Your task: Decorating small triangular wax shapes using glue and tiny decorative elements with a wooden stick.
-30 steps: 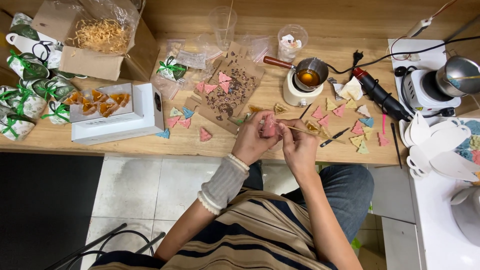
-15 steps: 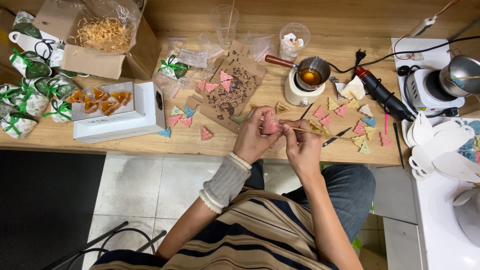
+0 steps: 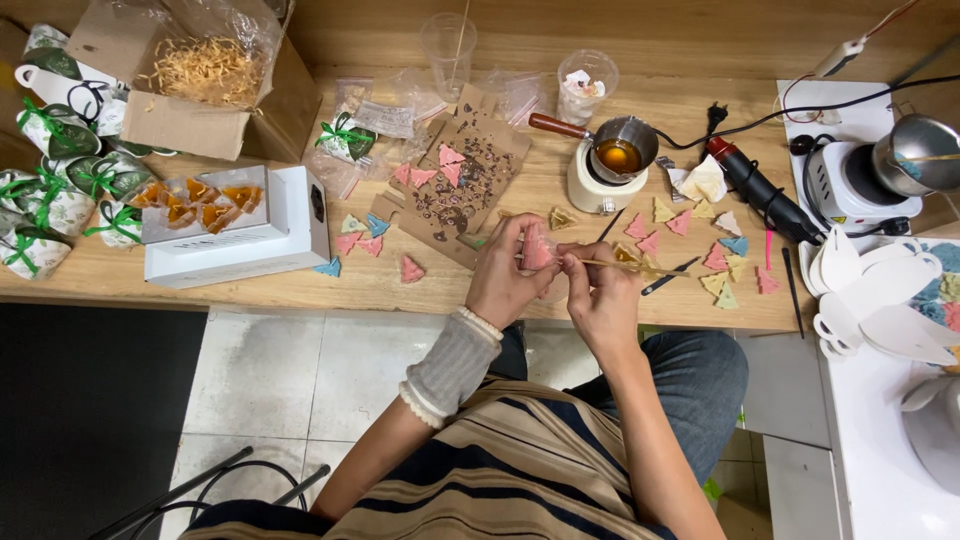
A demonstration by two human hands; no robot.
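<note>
The left hand [image 3: 503, 283] holds a pink piece [image 3: 536, 250], and the right hand [image 3: 600, 297] holds a pale wooden stick [image 3: 622, 265]. Around both hands, pink, yellow and blue triangles [image 3: 716, 255] lie on the light brown tabletop [image 3: 400, 285]. Below the hands are a shirt [image 3: 520, 465] with beige and navy stripes and blue jeans [image 3: 690, 385].

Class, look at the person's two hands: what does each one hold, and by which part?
The left hand pinches a small pink piece by its lower edge. The right hand grips a thin wooden stick at its near end.
</note>
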